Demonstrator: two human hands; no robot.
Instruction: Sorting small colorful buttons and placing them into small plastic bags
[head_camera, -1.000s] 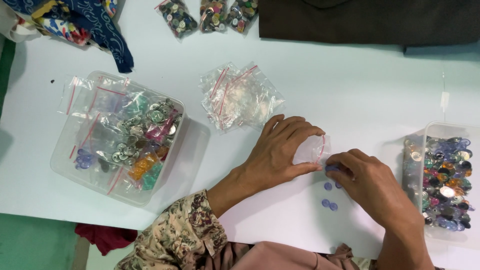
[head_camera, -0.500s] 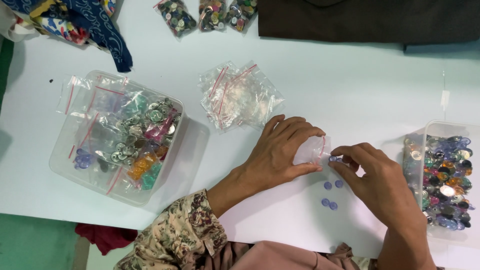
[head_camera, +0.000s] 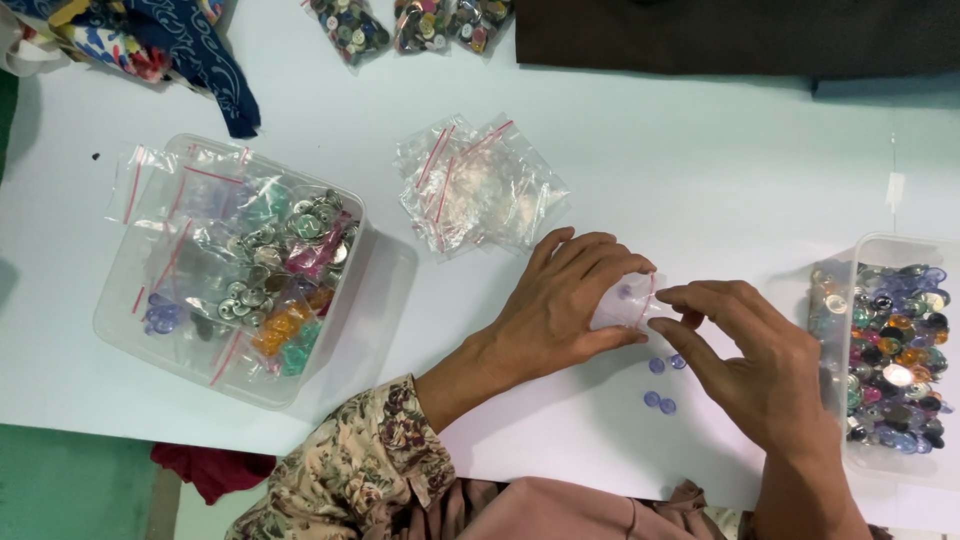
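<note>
My left hand holds a small clear zip bag flat near the middle of the white table; a pale blue button shows inside it. My right hand pinches the bag's red-striped mouth from the right side. Several small blue buttons lie loose on the table just below the bag, between my two hands.
A clear plastic tub of bagged buttons stands at the left. A pile of clear zip bags lies above my hands. Another clear tub of mixed colourful buttons sits at the right edge. Button-filled bags, patterned cloth and dark fabric line the far side.
My right hand has shifted slightly upward to the bag's mouth. The left hand and the loose buttons have stayed in place.
</note>
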